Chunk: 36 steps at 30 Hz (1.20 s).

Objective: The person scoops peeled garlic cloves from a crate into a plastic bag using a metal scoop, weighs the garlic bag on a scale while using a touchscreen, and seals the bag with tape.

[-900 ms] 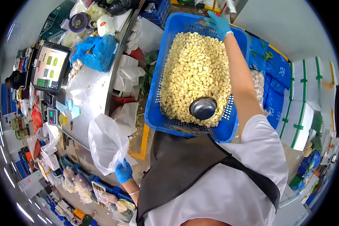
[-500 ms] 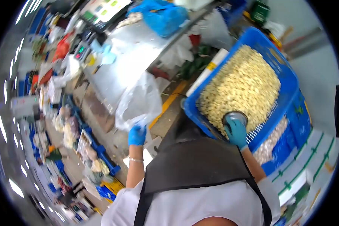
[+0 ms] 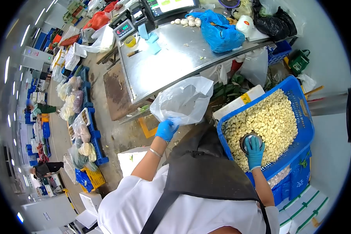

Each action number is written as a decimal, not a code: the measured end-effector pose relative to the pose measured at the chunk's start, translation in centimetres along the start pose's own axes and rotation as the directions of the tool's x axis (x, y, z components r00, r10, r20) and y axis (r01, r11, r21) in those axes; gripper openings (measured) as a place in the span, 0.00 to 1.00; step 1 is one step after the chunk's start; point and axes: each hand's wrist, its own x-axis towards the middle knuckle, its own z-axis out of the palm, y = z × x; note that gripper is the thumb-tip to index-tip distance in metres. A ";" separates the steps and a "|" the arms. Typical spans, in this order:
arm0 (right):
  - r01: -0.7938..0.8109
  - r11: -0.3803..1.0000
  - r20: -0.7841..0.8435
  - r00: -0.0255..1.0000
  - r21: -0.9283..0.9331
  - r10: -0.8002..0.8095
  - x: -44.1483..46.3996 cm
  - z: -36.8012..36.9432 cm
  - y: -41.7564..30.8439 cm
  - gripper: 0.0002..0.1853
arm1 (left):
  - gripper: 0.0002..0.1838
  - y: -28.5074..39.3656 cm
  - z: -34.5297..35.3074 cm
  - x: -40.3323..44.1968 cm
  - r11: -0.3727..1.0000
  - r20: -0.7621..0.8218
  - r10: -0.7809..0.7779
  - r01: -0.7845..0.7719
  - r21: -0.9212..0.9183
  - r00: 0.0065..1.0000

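My left hand (image 3: pixel 166 130), in a blue glove, is closed on the lower edge of a clear plastic bag (image 3: pixel 183 99). The bag hangs with its mouth spread, and I see nothing inside it. My right hand (image 3: pixel 255 151), in a teal glove, has its fingers over a small round metal bowl (image 3: pixel 244 145) and grips it. That bowl sits among pale peeled garlic cloves (image 3: pixel 275 121), which fill a blue plastic crate (image 3: pixel 306 117). Its underside and my thumb are hidden.
Ahead stands a steel table (image 3: pixel 171 58) with a scale (image 3: pixel 124 29), a knife (image 3: pixel 133 53), whole garlic bulbs (image 3: pixel 188 21) and a blue bag (image 3: pixel 220 35). A white foam box (image 3: pixel 240 102) touches the crate's side. Produce bags (image 3: pixel 72 97) line the left floor, where people stand farther off.
The view has swung, bringing more of the table in. The bowl sits farther in from the crate's near edge, among the cloves. The plastic bag's mouth is spread wider.
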 end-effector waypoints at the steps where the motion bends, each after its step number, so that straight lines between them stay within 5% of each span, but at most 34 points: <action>1: 0.007 1.000 -0.037 0.999 -0.003 -0.008 0.0 0.0 0.0 0.45 | 0.12 -0.8 -0.2 -0.4 1.000 -0.021 -0.008 0.008 -0.007 1.000; 3: -0.068 0.991 -0.014 0.997 0.112 0.070 0.8 -5.7 -1.4 0.40 | 0.12 -2.8 0.3 -1.1 0.999 -0.064 -0.023 0.021 -0.025 0.998; 4: -0.073 0.955 -0.102 0.989 0.286 0.106 1.0 -5.4 -0.5 0.38 | 0.11 -3.6 0.8 -1.0 0.794 -0.023 -0.169 0.122 -0.595 0.985; 5: -0.058 0.890 -0.180 0.971 0.453 0.155 1.0 -4.6 1.1 0.37 | 0.10 -4.3 1.3 -1.0 0.291 0.093 -0.264 0.171 -0.941 0.960; 6: -0.111 0.810 -0.164 0.955 0.576 0.248 1.4 -6.6 1.4 0.35 | 0.09 -4.8 1.7 -1.1 -0.323 0.243 -0.272 0.149 -0.935 0.931; 7: -0.149 0.709 -0.147 0.930 0.690 0.338 1.8 -8.5 1.7 0.34 | 0.09 -4.7 1.2 -1.6 0.138 0.081 -0.299 0.127 -0.982 0.951; 8: -0.143 0.713 -0.193 0.909 0.686 0.368 2.7 -10.0 3.2 0.34 | 0.09 -4.0 0.3 -2.1 0.568 -0.075 -0.249 0.083 -0.819 0.966; 9: -0.138 0.718 -0.239 0.886 0.682 0.397 3.7 -11.5 4.7 0.33 | 0.08 -3.3 -0.6 -2.7 0.877 -0.189 -0.135 0.028 -0.480 0.973; 10: -0.051 0.707 -0.340 0.851 0.705 0.401 4.6 -9.8 8.1 0.32 | 0.08 -3.1 -0.9 -3.0 0.999 -0.235 0.022 -0.033 -0.042 0.972; 11: -0.066 0.741 -0.400 0.808 0.668 0.433 5.8 -9.7 11.0 0.31 | 0.09 -5.5 1.2 -2.1 0.983 -0.311 0.037 -0.091 -0.162 0.950; 12: -0.093 0.622 -0.338 0.772 0.777 0.538 6.9 -9.1 14.1 0.30 | 0.10 -4.4 -0.2 -2.6 0.991 -0.242 -0.012 -0.020 -0.131 0.970; 14: -0.193 0.700 -0.333 0.772 0.688 0.541 8.3 -8.0 19.6 0.26 | 0.11 -5.0 0.0 -2.1 0.979 -0.280 0.164 -0.191 -0.072 0.946; 15: -0.440 0.744 -0.288 0.726 0.503 0.625 8.5 -6.6 21.7 0.24 | 0.10 -4.3 -0.5 -1.8 0.980 -0.284 0.172 -0.194 -0.051 0.943; 16: -0.492 0.691 -0.231 0.701 0.529 0.675 8.9 -3.3 24.6 0.21 | 0.14 -2.8 -1.9 -1.7 0.981 -0.165 0.167 -0.180 -0.069 0.972; 17: -0.713 0.607 -0.076 0.624 0.352 0.778 9.1 -2.2 24.5 0.19 | 0.16 -4.4 -1.7 -0.9 0.944 -0.137 0.134 -0.168 -0.283 0.981; 19: -0.359 0.690 -0.222 0.767 0.629 0.602 10.1 2.1 25.6 0.16 | 0.17 -1.2 -2.2 1.4 0.644 -0.098 0.019 -0.087 -0.760 0.995; 20: -0.437 0.611 -0.055 0.783 0.660 0.619 9.8 -3.7 21.3 0.16 | 0.16 3.0 -4.6 1.6 0.335 -0.055 -0.072 -0.028 -0.942 0.996; 22: -0.621 0.367 0.298 0.709 0.692 0.639 9.5 -5.4 19.1 0.24 | 0.20 7.2 -6.5 3.9 0.335 -0.033 0.009 -0.034 -0.941 0.999; 23: -0.540 0.382 0.245 0.763 0.750 0.598 8.7 -5.3 17.9 0.27 | 0.24 12.5 -7.6 3.8 0.336 -0.035 0.004 -0.034 -0.941 0.999; 24: -0.392 0.371 0.183 0.854 0.842 0.487 7.4 -8.6 14.5 0.18 | 0.26 16.5 -8.1 4.2 0.304 -0.007 0.038 -0.018 -0.952 0.999; 30: -0.432 0.635 0.192 0.891 0.640 0.412 4.1 -7.1 8.3 0.27 | 0.26 34.4 -6.5 6.9 0.500 0.191 0.530 -0.122 -0.858 0.826; 32: -0.467 0.617 0.035 0.814 0.634 0.580 2.6 -6.5 9.4 0.28 | 0.25 39.1 -5.2 8.5 0.445 0.288 0.647 -0.042 -0.895 0.706; 33: -0.517 0.375 0.140 0.710 0.769 0.690 2.3 -10.7 10.3 0.26 | 0.25 40.9 -4.4 9.5 0.414 0.307 0.687 -0.007 -0.910 0.658; 35: -0.411 0.469 -0.229 0.510 0.782 0.829 0.5 -8.5 14.9 0.25 | 0.24 44.1 -3.2 10.8 0.381 0.353 0.763 0.065 -0.922 0.541; 36: -0.404 0.446 -0.258 0.441 0.799 0.860 0.0 -8.7 17.1 0.24 | 0.23 45.2 -1.7 11.6 0.358 0.335 0.779 0.063 -0.932 0.531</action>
